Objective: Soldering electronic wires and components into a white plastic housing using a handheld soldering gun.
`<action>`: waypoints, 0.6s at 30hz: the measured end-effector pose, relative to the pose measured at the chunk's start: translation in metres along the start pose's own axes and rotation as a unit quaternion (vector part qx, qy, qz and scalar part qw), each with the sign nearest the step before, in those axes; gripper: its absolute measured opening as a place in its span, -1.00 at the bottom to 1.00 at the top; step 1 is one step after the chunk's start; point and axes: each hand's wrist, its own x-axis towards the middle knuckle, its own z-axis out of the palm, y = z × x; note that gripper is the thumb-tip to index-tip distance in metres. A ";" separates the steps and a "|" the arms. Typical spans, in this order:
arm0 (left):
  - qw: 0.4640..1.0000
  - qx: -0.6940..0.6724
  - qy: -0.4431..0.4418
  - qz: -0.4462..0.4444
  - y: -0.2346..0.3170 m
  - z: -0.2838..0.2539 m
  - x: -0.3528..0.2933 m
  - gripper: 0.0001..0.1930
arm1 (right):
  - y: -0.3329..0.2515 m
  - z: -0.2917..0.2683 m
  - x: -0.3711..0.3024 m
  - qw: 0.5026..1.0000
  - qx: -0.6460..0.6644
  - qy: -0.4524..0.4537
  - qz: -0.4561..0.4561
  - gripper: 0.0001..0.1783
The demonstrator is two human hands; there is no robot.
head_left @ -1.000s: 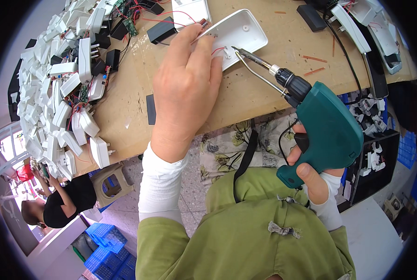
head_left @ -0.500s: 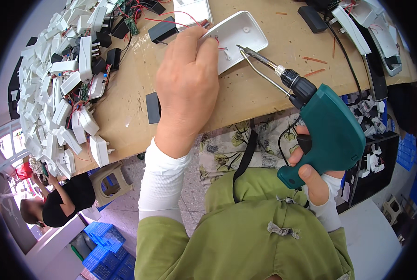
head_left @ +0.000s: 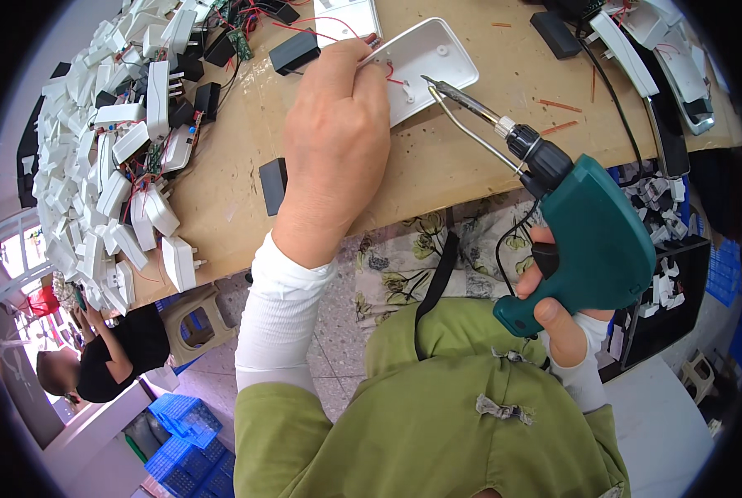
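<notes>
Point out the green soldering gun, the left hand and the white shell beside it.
Green soldering gun (head_left: pixel 601 241): head view, body side.
Left hand (head_left: pixel 338 137): head view, back of hand.
White shell (head_left: pixel 425 60): head view, inner floor.

Between your left hand (head_left: pixel 338 141) and the heaped white plug housings (head_left: pixel 97 183), a strip of brown worktop (head_left: pixel 222 189) leaves you room, broken by a black block (head_left: pixel 274 186), while the green soldering gun (head_left: pixel 599 241) slants across your path from the right to the white case (head_left: pixel 437 70).
</notes>
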 end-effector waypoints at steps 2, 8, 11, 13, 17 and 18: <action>1.000 0.004 -0.007 -0.003 0.003 -0.001 0.001 -0.91 | 0.001 -0.003 -0.001 1.000 -0.007 -0.005 -0.008 -0.26; 1.000 -0.009 0.004 -0.007 0.003 0.000 0.001 -0.92 | -0.003 -0.007 0.003 1.000 0.004 0.006 -0.017 -0.22; 1.000 -0.013 0.012 -0.010 0.004 0.000 0.002 -0.93 | -0.007 0.000 0.029 0.992 0.113 -0.018 -0.059 -0.10; 1.000 -0.008 0.014 -0.010 0.005 0.000 0.001 -0.93 | -0.003 0.003 0.049 0.985 0.136 -0.054 -0.093 -0.17; 1.000 -0.003 -0.001 -0.026 0.007 -0.003 0.001 -0.92 | -0.005 0.018 0.082 0.972 0.193 -0.094 -0.094 -0.23; 0.999 -0.001 -0.011 -0.032 0.008 -0.004 0.000 -0.91 | -0.004 0.021 0.088 0.969 0.200 -0.108 -0.092 -0.26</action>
